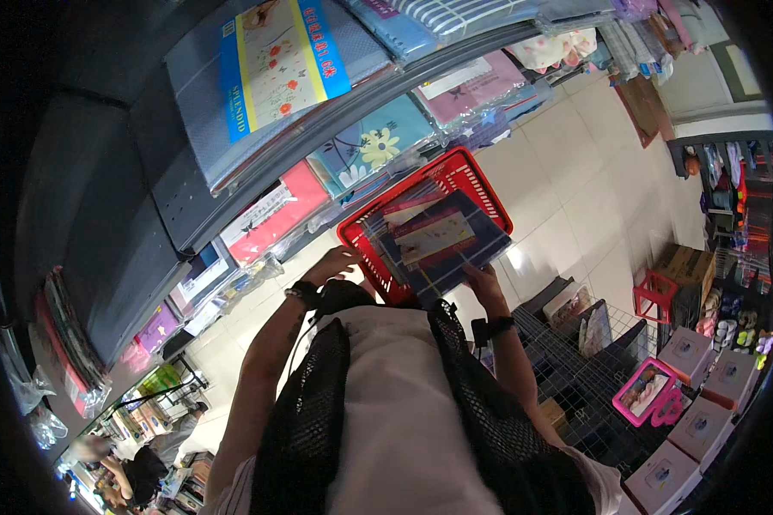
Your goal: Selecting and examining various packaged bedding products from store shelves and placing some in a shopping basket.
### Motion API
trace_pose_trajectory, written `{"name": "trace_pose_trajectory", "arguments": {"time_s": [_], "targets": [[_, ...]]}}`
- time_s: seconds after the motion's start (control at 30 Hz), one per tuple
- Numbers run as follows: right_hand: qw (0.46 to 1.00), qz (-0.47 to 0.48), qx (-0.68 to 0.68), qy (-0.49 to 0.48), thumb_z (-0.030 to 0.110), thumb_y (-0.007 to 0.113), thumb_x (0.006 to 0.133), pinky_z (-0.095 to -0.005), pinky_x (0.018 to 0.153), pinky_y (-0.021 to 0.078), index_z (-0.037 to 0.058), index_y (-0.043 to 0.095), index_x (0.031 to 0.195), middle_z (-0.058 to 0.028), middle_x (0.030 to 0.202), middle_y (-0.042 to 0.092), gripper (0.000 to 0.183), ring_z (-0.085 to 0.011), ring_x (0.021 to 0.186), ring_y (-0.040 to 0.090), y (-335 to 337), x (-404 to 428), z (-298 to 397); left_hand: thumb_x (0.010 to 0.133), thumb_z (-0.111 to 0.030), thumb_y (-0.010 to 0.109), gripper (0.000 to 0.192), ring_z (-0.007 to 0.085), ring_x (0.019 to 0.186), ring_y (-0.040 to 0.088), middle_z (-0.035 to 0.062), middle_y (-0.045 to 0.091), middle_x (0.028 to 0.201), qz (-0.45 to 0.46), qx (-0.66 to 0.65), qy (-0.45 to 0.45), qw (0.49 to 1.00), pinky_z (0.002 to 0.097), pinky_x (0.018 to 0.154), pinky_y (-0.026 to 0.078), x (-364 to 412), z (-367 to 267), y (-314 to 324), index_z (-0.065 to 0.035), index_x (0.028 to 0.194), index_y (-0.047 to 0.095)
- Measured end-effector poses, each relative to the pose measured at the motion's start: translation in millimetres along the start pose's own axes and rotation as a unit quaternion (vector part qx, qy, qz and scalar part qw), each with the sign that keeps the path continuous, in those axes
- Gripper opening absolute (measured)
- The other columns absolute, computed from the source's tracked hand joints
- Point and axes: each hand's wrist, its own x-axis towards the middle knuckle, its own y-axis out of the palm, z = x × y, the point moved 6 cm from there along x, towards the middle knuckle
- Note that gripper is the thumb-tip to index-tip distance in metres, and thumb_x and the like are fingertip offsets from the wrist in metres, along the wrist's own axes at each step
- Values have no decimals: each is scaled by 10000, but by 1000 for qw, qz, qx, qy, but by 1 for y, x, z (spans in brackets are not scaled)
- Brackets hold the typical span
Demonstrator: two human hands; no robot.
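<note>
My right hand (484,288) grips the near right edge of a dark blue checked textile pack (483,235) with a picture label. The pack lies tilted over a red plastic shopping basket (485,182). Beneath and to the left of it, another packaged textile (393,209) rests inside the basket. At the basket's near left corner is my left hand (337,262), fingers apart and slightly curled, with no item seen in it. Whether its fingertips touch the rim cannot be told.
Dark shelves (200,232) with packaged bedding (283,212) run along the left and top. A wire mesh rack (573,380), white boxes (663,473) and a red stool (652,296) stand at right. A person (145,470) is at the lower left, beyond the shelves.
</note>
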Motion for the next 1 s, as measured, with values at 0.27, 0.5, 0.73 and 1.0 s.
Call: {"name": "trace_pose_trajectory", "arguments": {"time_s": [0.27,0.5,0.73,1.0], "targets": [[991,49,-109,-60,64,662,863,-293,698,523,51,604,1158,-67,1028,664,301,-162,862,648,31,71,-22,850,-323,632,355,159,726,638,38,667,916,-256,-76,-75,961,314,569,494,-41,231,-98,-82,1109,610],[915,82,-371,-137,44,686,834,-278,648,515,101,652,1141,-46,850,614,314,-138,703,576,24,85,-32,868,-320,586,303,170,744,609,44,639,917,-296,-196,-162,921,357,625,456,-98,304,-75,-94,1070,602],[980,-58,-123,146,72,713,824,-261,629,546,94,651,1076,-26,805,590,260,-128,671,567,17,80,-47,875,-275,581,292,156,771,631,44,658,939,-300,-172,-99,933,306,616,450,-83,278,-52,-85,1097,569],[878,168,-395,-212,104,726,801,-371,737,536,110,640,1092,-115,901,615,303,-259,834,614,22,82,-45,892,-236,591,290,137,839,651,43,670,971,-280,-124,-15,952,275,661,477,-59,166,-64,-75,1133,594]]}}
